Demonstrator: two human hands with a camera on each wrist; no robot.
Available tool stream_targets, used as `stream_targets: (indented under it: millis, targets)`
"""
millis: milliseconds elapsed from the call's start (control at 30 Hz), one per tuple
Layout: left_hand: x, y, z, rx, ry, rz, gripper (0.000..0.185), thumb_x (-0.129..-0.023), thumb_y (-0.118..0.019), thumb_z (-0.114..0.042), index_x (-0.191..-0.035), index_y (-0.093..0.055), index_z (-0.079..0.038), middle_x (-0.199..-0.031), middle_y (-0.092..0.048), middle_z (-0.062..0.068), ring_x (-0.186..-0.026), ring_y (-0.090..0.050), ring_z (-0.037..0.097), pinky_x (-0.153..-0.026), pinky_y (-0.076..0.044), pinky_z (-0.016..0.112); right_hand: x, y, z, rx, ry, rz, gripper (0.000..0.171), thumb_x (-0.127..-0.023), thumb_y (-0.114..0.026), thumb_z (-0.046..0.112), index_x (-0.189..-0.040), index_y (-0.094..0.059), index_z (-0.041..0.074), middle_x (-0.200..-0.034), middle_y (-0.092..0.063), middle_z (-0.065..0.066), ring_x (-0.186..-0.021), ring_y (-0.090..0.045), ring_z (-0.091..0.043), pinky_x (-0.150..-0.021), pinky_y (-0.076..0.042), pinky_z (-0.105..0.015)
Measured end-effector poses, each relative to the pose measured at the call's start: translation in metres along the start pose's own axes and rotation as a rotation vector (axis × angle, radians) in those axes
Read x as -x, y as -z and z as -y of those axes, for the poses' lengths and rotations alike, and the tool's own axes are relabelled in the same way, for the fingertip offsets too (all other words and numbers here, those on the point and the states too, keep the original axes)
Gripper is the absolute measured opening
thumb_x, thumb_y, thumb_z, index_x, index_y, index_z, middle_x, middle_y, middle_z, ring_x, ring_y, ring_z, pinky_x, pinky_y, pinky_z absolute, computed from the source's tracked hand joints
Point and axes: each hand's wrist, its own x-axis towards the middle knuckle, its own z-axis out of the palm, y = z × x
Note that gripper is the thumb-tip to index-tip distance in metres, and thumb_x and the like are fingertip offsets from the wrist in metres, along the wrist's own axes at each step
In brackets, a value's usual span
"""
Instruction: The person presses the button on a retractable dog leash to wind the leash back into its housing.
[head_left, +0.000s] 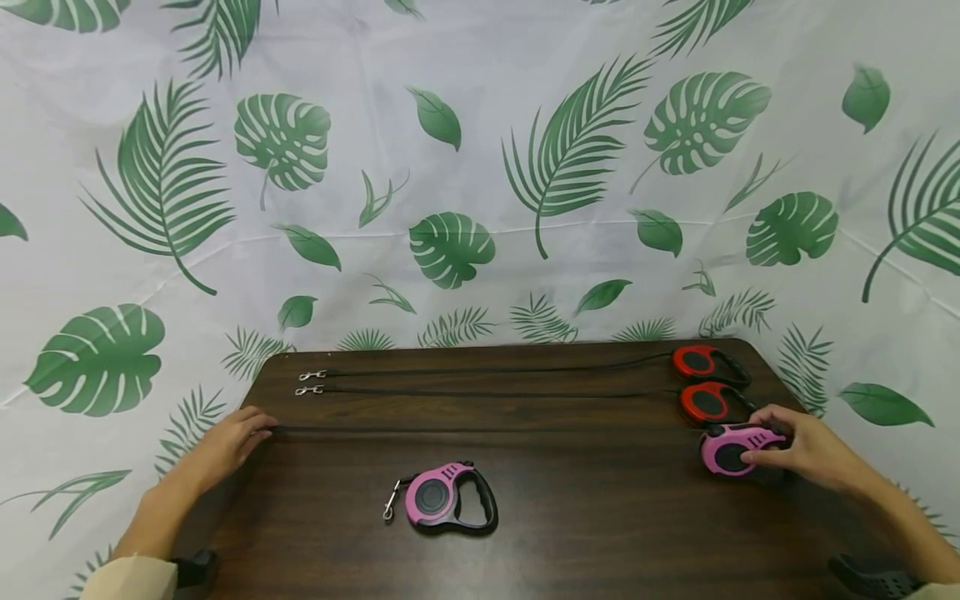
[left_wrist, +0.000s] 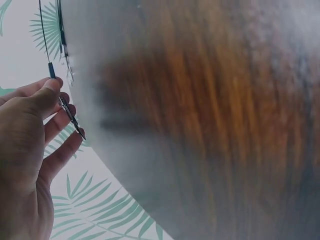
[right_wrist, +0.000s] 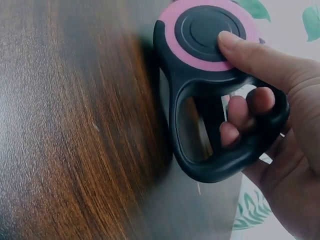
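My right hand (head_left: 797,446) grips a pink and black retractable leash (head_left: 729,451) at the table's right side. In the right wrist view its thumb lies on the round black centre and fingers come through the handle loop (right_wrist: 220,167). A dark cord (head_left: 480,430) runs taut from this leash across the table to my left hand (head_left: 238,435). There, thumb and fingers pinch the cord's end, with a metal clip (left_wrist: 68,112) along the fingers in the left wrist view. A second pink leash (head_left: 450,498), its cord drawn in, lies front of middle with its clip (head_left: 389,502) to the left.
Two red retractable leashes (head_left: 699,360) lie at the back right. Their cords stretch left in near-parallel lines, ending in silver clips (head_left: 309,389) at the back left. The brown wooden table (head_left: 600,533) meets a leaf-print cloth (head_left: 465,167) behind.
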Motion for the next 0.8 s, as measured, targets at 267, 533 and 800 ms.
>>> stream_targets:
  millis: [267, 533, 800]
  targets:
    - [-0.001, 0.012, -0.005, -0.061, 0.072, 0.031, 0.011, -0.103, -0.067, -0.008, -0.101, -0.072, 0.002, -0.095, -0.069, 0.01, -0.079, -0.069, 0.029, -0.068, -0.057, 0.044, -0.004, 0.0, 0.004, -0.009, -0.024, 0.0, 0.045, -0.084, -0.091, 0.014, -0.116, -0.06, 0.006, -0.081, -0.066, 0.004, -0.066, -0.054, -0.006, -0.054, -0.046, -0.027]
    - [-0.002, 0.021, -0.006, -0.067, 0.08, 0.022, 0.011, -0.103, -0.068, -0.009, -0.102, -0.072, 0.002, -0.095, -0.069, 0.009, -0.077, -0.069, 0.027, -0.067, -0.056, 0.04, -0.007, 0.007, 0.006, -0.072, 0.004, -0.014, 0.036, -0.087, -0.088, 0.012, -0.114, -0.065, 0.006, -0.082, -0.069, 0.007, -0.069, -0.057, -0.008, -0.056, -0.044, -0.027]
    - [-0.006, 0.024, -0.005, -0.02, 0.064, -0.013, 0.039, -0.11, -0.051, -0.03, -0.099, -0.072, 0.001, -0.093, -0.068, 0.008, -0.076, -0.068, 0.025, -0.066, -0.052, 0.033, -0.007, 0.018, 0.004, -0.229, -0.07, 0.032, 0.021, -0.107, -0.065, 0.018, -0.123, -0.069, 0.005, -0.089, -0.066, 0.005, -0.077, -0.055, -0.015, -0.061, -0.044, -0.034]
